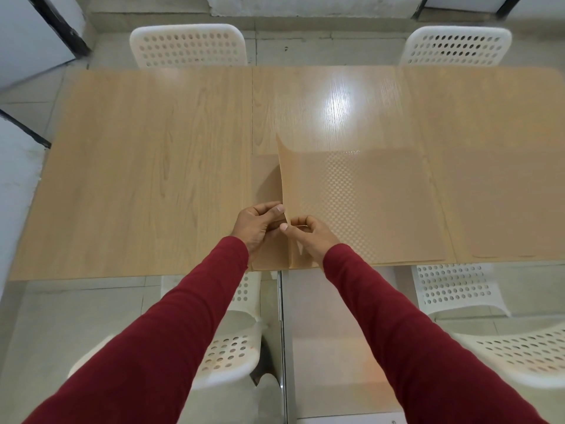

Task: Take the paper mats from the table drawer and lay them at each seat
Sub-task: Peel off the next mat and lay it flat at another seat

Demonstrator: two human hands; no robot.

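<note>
A stack of tan, checker-embossed paper mats (367, 209) is seen lying at the near edge of a long light-wood table (153, 166). The left corner of the top sheet is pinched between the left hand (260, 223) and the right hand (308, 235), both in dark red sleeves, and is curled upward. White perforated plastic chairs (188, 45) are set along both sides.

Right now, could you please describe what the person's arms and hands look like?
Both arms wear long, plain dark red sleeves reaching the wrists. The left hand and right hand are bare: no gloves, rings or watch visible.
</note>
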